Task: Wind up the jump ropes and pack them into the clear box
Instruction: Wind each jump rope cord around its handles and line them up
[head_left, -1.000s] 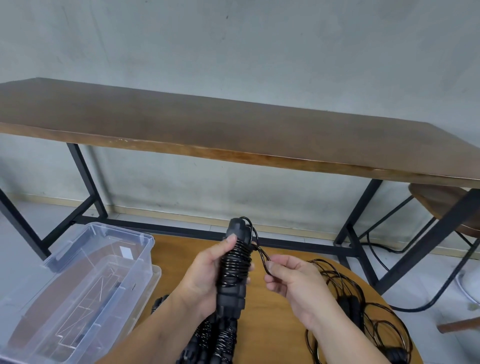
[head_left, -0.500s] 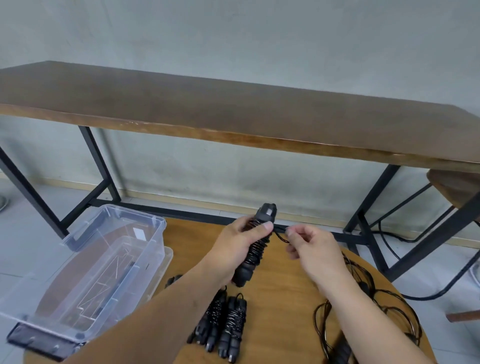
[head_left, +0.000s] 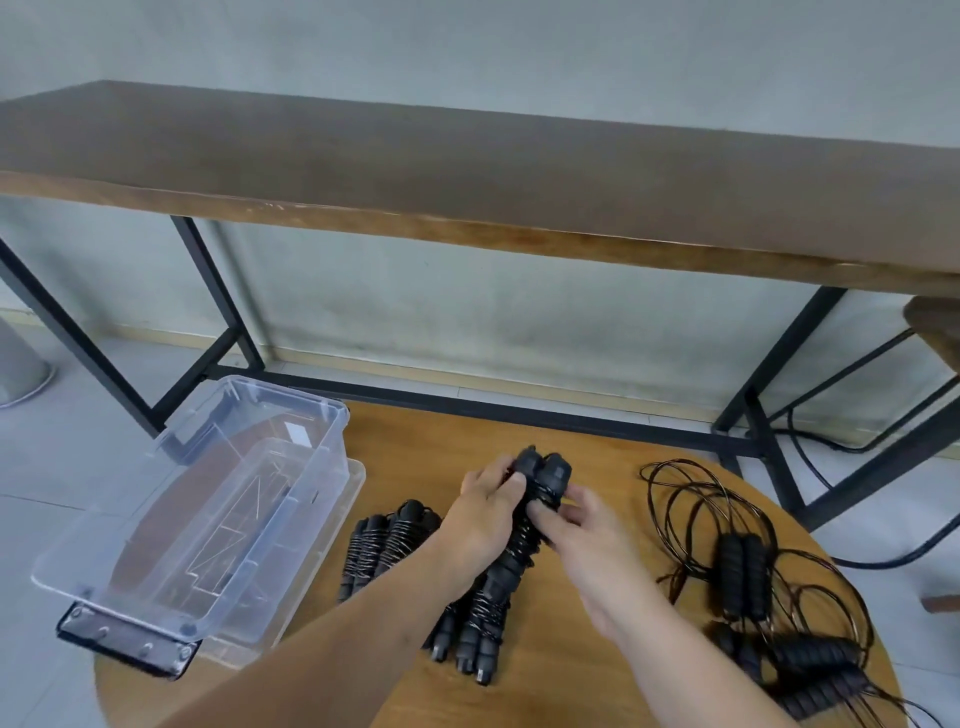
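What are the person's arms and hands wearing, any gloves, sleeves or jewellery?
Nothing shows: the left hand and right hand are bare, without gloves, rings or a watch. Both forearms are uncovered as far as the picture's lower edge; no sleeve comes into view.

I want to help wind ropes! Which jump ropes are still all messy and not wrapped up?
The tangled jump ropes on the round table's right side, their thin cords lying in loose loops. The jump ropes left of the arms are wrapped tight around their handles.
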